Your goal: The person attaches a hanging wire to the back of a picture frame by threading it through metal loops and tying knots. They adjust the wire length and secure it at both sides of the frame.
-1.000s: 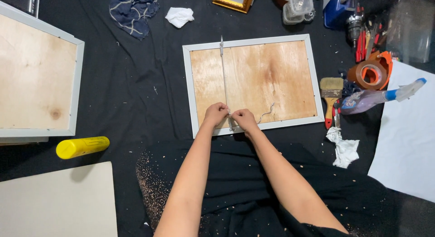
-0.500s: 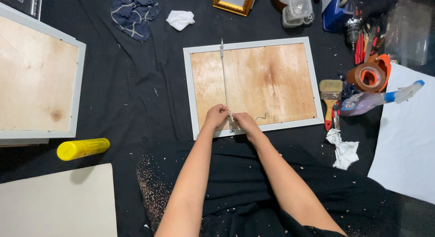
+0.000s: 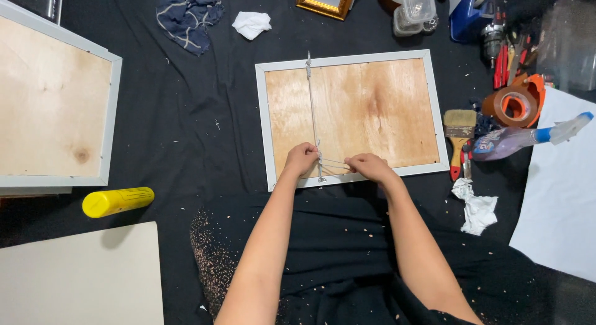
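Right hand (image 3: 370, 167) drawn rightward gripping thin wire (image 3: 335, 163), left hand (image 3: 302, 158) pinching it, plywood-backed frame (image 3: 351, 117)

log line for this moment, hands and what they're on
left hand: pinching thin grey wire | right hand: pulling wire end sideways | under: white-framed plywood panel | near: wooden paintbrush

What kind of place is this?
Probably a home craft or picture-framing spot on the floor: a frame back being wired, a paintbrush, a tape roll, and wood shavings on black cloth.
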